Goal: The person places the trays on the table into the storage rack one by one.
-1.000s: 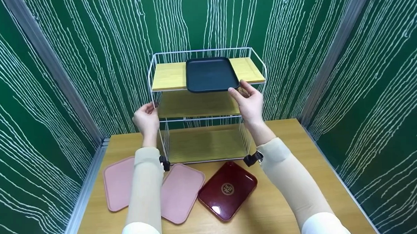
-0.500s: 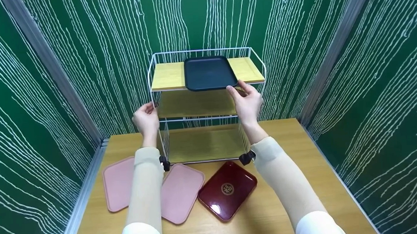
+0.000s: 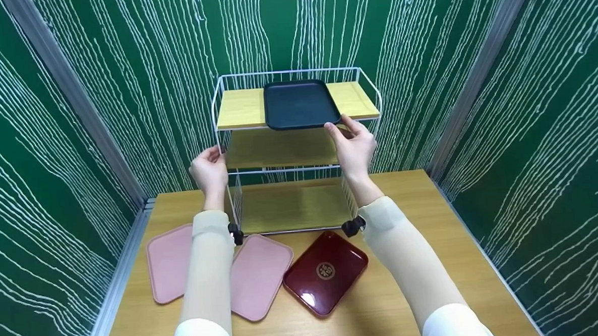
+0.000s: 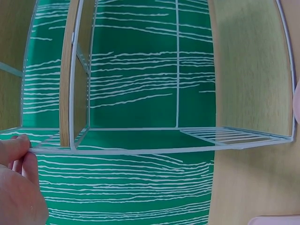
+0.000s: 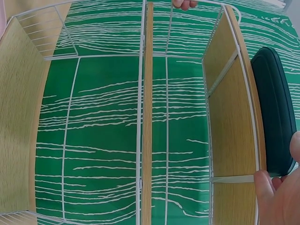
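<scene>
A white wire rack (image 3: 294, 169) with wooden shelves stands at the back of the table. On its top shelf (image 3: 241, 109) lies a dark navy tray (image 3: 301, 105), its front edge at the shelf's front. My right hand (image 3: 356, 145) pinches the tray's front right corner between thumb and fingers; the right wrist view shows the tray (image 5: 274, 112) from below, close to the shelf, beside that hand (image 5: 281, 197). With thumb and fingertips, my left hand (image 3: 210, 173) grips the rack's left front post below the top shelf. In the left wrist view this hand (image 4: 18, 178) pinches the thin white rod.
Two pink trays (image 3: 263, 278) lie on the wooden table (image 3: 409, 264) at the front left, one partly behind my left forearm. A dark red tray (image 3: 326, 283) with a gold round emblem lies beside them. Green walls with white lines (image 3: 504, 128) enclose the table.
The navy tray has slid slightly back and left on the top shelf, my right hand moving along with it. My left hand has kept its grip on the rack post.
</scene>
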Tool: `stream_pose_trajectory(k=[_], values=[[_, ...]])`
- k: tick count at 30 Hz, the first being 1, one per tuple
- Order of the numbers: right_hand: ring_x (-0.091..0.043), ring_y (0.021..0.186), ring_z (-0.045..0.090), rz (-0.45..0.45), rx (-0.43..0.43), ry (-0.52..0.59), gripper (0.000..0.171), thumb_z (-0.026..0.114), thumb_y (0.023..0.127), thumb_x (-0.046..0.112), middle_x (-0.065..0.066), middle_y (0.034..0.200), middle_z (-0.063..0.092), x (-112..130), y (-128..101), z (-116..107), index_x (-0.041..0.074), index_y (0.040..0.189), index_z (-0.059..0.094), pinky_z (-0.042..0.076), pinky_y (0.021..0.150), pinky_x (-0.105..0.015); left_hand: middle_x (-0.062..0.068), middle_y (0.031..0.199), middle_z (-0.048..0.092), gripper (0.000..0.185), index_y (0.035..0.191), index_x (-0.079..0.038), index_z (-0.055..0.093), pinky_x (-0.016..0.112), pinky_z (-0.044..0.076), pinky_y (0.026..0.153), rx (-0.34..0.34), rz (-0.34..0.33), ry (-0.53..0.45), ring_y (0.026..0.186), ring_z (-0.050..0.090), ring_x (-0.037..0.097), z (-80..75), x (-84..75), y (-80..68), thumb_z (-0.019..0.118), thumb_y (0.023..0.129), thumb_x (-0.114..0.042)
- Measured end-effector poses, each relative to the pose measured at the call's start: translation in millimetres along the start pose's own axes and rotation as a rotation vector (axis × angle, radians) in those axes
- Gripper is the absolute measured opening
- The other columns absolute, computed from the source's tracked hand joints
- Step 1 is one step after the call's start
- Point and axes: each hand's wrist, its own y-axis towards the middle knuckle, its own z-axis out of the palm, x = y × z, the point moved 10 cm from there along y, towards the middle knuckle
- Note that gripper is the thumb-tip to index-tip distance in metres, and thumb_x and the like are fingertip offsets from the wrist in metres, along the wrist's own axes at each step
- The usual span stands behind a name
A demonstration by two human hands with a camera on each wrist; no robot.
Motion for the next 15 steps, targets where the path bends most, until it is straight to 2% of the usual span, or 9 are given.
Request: stream_pose_trajectory(k=[6,15], values=[[-0.022,0.105,0.077,0.006,0.022,-0.002,0.052,0.088,0.092,0.025,-0.009,0.128,0.075,-1,-2,2,0.003,0.137,0.072,0.062,0.093,-0.03,0.014,0.122,0.078,0.022,0.123,-0.004,0.079,0.035,0.06,0.099,0.014,-0.024,-0.014,0.114,0.074,0.025,-1.3,3.1,-0.9,0.072,0.102,-0.003],[-0.028,0.112,0.074,0.022,0.049,0.039,0.05,0.087,0.093,0.023,-0.013,0.133,0.073,-15,-12,-4,0.003,0.137,0.072,0.061,0.097,-0.032,0.013,0.121,0.078,0.022,0.122,-0.004,0.079,0.035,0.06,0.1,0.021,-0.021,0.0,0.113,0.074,0.024,0.7,3.3,-1.1,0.073,0.102,-0.002]])
